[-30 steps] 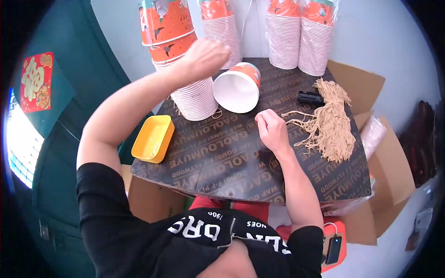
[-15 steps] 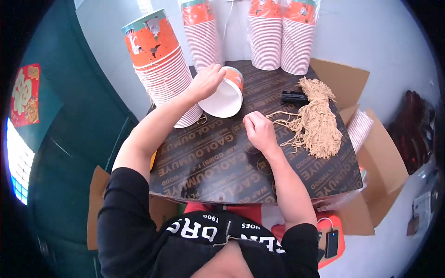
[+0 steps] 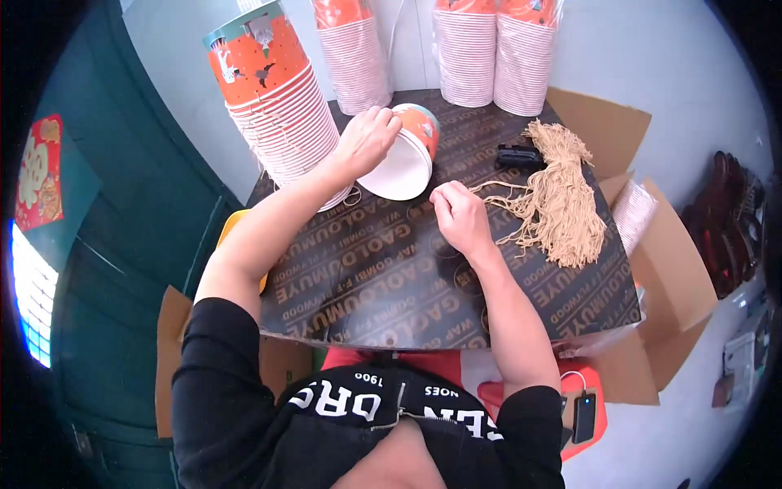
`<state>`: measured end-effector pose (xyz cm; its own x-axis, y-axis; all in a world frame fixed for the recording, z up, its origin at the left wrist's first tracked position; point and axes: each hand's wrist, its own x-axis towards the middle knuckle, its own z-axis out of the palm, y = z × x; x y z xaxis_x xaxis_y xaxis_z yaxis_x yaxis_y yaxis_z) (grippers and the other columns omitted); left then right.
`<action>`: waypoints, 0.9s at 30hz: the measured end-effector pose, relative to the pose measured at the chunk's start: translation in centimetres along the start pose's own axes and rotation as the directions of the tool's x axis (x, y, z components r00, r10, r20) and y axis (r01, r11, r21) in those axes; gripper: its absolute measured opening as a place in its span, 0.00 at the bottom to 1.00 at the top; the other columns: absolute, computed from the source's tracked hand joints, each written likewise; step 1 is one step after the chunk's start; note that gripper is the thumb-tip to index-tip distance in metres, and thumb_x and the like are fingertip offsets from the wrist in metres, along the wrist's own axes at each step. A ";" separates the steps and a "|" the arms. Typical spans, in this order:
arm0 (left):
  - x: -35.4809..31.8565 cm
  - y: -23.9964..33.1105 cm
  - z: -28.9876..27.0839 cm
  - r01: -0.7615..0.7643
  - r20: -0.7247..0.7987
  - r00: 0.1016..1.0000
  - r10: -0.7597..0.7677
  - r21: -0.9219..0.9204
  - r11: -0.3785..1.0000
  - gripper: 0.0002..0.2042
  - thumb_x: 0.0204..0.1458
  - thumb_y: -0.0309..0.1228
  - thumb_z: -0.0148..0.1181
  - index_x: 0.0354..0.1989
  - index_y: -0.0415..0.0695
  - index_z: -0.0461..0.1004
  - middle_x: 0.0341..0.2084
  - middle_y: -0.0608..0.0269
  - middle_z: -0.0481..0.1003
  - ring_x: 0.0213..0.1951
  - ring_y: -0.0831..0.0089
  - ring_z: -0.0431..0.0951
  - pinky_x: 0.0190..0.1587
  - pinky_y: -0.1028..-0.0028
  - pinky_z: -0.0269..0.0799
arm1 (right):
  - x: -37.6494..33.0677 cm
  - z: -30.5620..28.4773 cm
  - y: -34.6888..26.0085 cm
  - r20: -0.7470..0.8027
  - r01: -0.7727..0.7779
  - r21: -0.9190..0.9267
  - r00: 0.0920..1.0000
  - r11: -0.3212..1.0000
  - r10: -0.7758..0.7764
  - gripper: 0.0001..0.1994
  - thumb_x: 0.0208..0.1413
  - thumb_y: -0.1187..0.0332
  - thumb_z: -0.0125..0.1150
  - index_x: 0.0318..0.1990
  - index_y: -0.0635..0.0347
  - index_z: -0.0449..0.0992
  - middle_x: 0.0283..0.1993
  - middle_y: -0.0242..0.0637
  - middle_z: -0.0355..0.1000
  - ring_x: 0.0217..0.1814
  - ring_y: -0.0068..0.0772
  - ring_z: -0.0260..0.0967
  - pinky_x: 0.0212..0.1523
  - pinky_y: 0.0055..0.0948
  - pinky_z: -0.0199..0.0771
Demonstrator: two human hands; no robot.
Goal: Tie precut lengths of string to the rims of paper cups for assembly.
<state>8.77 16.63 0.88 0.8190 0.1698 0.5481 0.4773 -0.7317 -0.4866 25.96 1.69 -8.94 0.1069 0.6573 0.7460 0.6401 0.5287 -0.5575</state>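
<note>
1 paper bucket (image 3: 405,165) lies on its side on the desk (image 3: 383,293), between a bucket stack (image 3: 277,114) and tan strings (image 3: 564,208). The left hand (image 3: 369,143) overlaps its rim, grip unclear; the right hand (image 3: 462,218) is clenched near its mouth.

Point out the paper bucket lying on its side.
The lone orange-printed bucket by the left hand, its white inside facing the person; the others are nested in stacks.

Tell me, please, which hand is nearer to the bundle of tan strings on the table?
The right hand. It is just left of the bundle of tan strings. The left hand is farther left, at the rim of the tipped paper bucket.
</note>
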 end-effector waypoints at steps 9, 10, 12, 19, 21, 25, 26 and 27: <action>0.7 -0.3 -1.3 -0.085 0.083 0.992 0.096 -0.124 0.989 0.11 0.44 0.21 0.57 0.39 0.38 0.70 0.41 0.54 0.73 0.46 0.59 0.77 0.42 0.65 0.78 | -0.1 0.1 0.1 0.007 -0.024 0.012 1.000 1.000 0.024 0.05 0.59 0.71 0.54 0.32 0.61 0.73 0.33 0.46 0.73 0.35 0.54 0.72 0.35 0.45 0.72; 0.7 -0.4 -1.4 -0.087 0.084 0.992 0.097 -0.124 0.988 0.11 0.44 0.21 0.57 0.39 0.38 0.70 0.41 0.54 0.73 0.46 0.59 0.77 0.42 0.65 0.78 | -0.2 0.1 0.1 0.016 -0.027 0.005 0.999 1.000 0.027 0.05 0.59 0.71 0.54 0.32 0.61 0.73 0.33 0.46 0.73 0.36 0.54 0.72 0.35 0.45 0.72; 0.8 -0.5 -1.6 -0.104 0.209 0.971 0.112 -0.051 0.993 0.11 0.46 0.21 0.56 0.39 0.38 0.69 0.41 0.53 0.73 0.45 0.59 0.78 0.40 0.65 0.79 | -0.2 0.0 0.4 0.019 -0.033 0.007 0.999 0.999 0.033 0.06 0.59 0.71 0.54 0.32 0.61 0.73 0.33 0.46 0.73 0.36 0.54 0.72 0.35 0.45 0.72; 0.5 -0.5 -2.2 0.093 0.341 0.932 -0.125 0.109 0.990 0.16 0.48 0.20 0.55 0.47 0.35 0.65 0.57 0.37 0.67 0.30 0.55 0.82 0.28 0.63 0.79 | -0.2 0.1 0.1 0.035 -0.044 -0.024 0.998 0.999 0.045 0.04 0.58 0.75 0.55 0.32 0.63 0.75 0.31 0.44 0.73 0.34 0.47 0.73 0.36 0.38 0.73; 0.7 -0.4 -2.3 0.028 0.296 0.954 -0.036 0.032 0.999 0.11 0.49 0.21 0.54 0.43 0.36 0.67 0.48 0.40 0.70 0.34 0.55 0.82 0.32 0.63 0.79 | -0.3 0.0 0.2 0.033 -0.044 -0.028 0.998 0.999 0.045 0.04 0.58 0.75 0.55 0.33 0.63 0.75 0.31 0.44 0.73 0.34 0.47 0.73 0.36 0.38 0.73; 0.8 0.0 -2.4 -0.034 0.181 0.983 0.032 0.007 0.999 0.06 0.52 0.22 0.51 0.38 0.36 0.69 0.43 0.40 0.73 0.39 0.54 0.81 0.35 0.61 0.80 | -0.3 0.3 0.2 0.029 -0.037 -0.016 0.999 0.999 0.038 0.04 0.58 0.74 0.55 0.33 0.63 0.75 0.31 0.44 0.73 0.34 0.47 0.73 0.36 0.38 0.73; 0.8 0.1 -2.4 -0.036 0.180 0.983 0.035 0.004 0.999 0.06 0.52 0.22 0.51 0.38 0.36 0.69 0.43 0.40 0.73 0.39 0.54 0.81 0.35 0.61 0.80 | -0.3 0.2 0.2 0.027 -0.039 -0.018 0.999 0.999 0.040 0.04 0.58 0.74 0.55 0.33 0.63 0.75 0.31 0.44 0.73 0.34 0.47 0.73 0.36 0.38 0.73; 0.8 0.2 -2.5 0.008 0.222 0.975 -0.017 0.041 0.999 0.11 0.50 0.21 0.53 0.43 0.35 0.67 0.50 0.37 0.69 0.33 0.53 0.81 0.31 0.62 0.79 | -0.3 0.2 0.2 0.031 -0.040 -0.016 0.999 0.999 0.041 0.05 0.58 0.74 0.55 0.32 0.63 0.75 0.31 0.44 0.73 0.34 0.48 0.74 0.36 0.39 0.73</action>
<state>8.69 15.02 2.89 0.8612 0.3246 0.3911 0.4963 -0.7030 -0.5094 25.94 1.71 -9.33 0.1095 0.6945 0.7111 0.6470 0.4932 -0.5814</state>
